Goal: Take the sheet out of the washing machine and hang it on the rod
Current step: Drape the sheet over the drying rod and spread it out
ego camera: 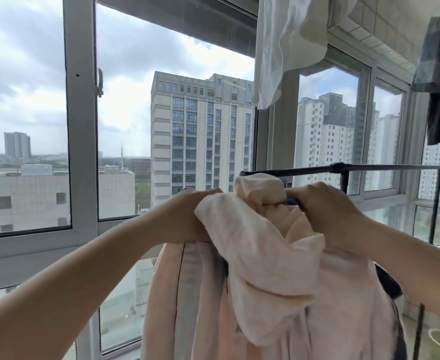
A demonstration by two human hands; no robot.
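A pale pink sheet (260, 268) hangs bunched in front of me, its folds falling to the bottom of the view. My left hand (187, 216) grips the sheet's upper left part. My right hand (325, 211) grips the bunched top at the right, fingers curled into the cloth. Just behind the hands runs a black rod (385, 168) of a drying rack, level with the top of the sheet. The sheet's top bulges up in front of the rod's left end. The washing machine is out of view.
Large windows (81, 126) with grey frames close the balcony ahead and to the left. A white garment (286, 42) and a dark cloth (439, 81) hang overhead at the right. The rack's black upright (433, 216) stands at the right.
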